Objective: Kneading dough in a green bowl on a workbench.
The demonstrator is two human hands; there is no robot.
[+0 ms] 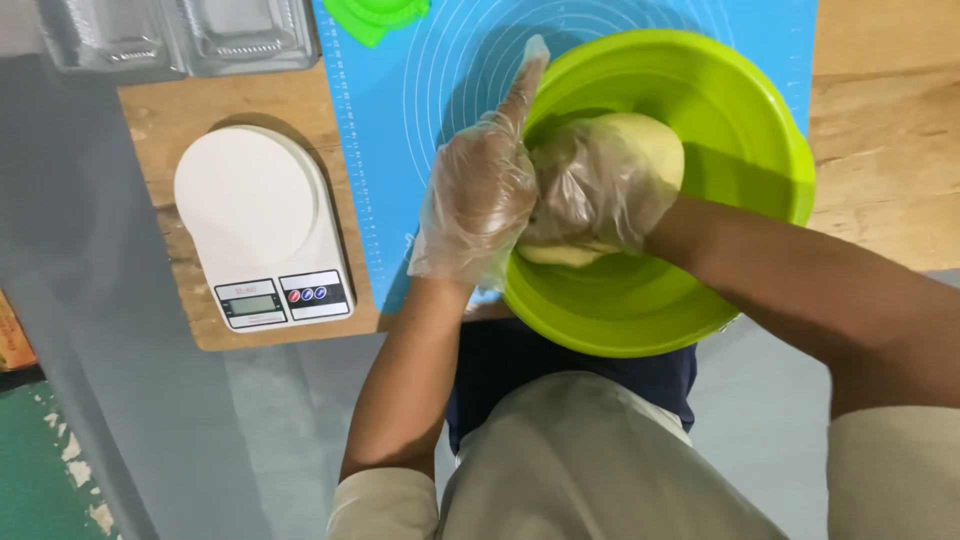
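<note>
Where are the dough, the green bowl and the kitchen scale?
dough [655, 145], head view, on its bare top right.
green bowl [745, 105], head view, on its inner wall.
kitchen scale [245, 195], head view, on its white platform.

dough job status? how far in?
Done: the dough is already one pale yellow lump in the green bowl, no loose flour visible. In hand: the right hand, gloved, presses into the dough; the gloved left hand rests on the bowl's rim. Left: the blue mat is bare, nothing rolled out; the scale has nothing on it.
</note>
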